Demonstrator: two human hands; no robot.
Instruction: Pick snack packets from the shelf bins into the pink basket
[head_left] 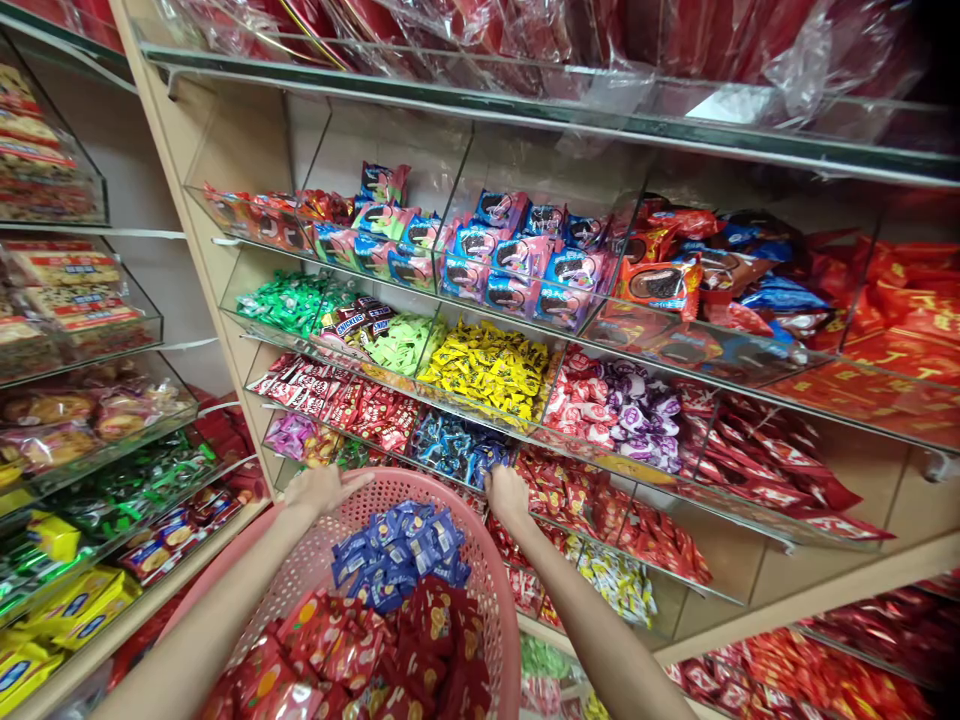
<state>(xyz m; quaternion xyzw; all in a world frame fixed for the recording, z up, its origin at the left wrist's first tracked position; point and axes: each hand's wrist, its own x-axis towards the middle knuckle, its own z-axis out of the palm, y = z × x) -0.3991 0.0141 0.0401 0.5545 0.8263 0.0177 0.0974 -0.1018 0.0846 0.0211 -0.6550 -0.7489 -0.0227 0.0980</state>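
Observation:
A pink perforated plastic basket (499,590) stands in front of me, holding blue-wrapped candies (401,555) at the back and red-wrapped candies (337,650) nearer. My left hand (319,490) is at its far rim, a digit laid along the edge and the other fingers curled over, partly hidden. Beyond the rim, my right hand (508,494) reaches to a shelf bin of dark blue-wrapped candies (442,445). Its fingers are closed at the small blue wrappers (489,458); the fingertips are mostly hidden.
Clear-walled shelf bins hold yellow-wrapped candies (487,370), green candies (277,302), Snickers bars (358,318) and pink-and-blue cookie packs (517,250). Glass shelf edges (525,105) jut out above. To the left, another rack carries packaged cakes (71,280) and yellow packs (90,605).

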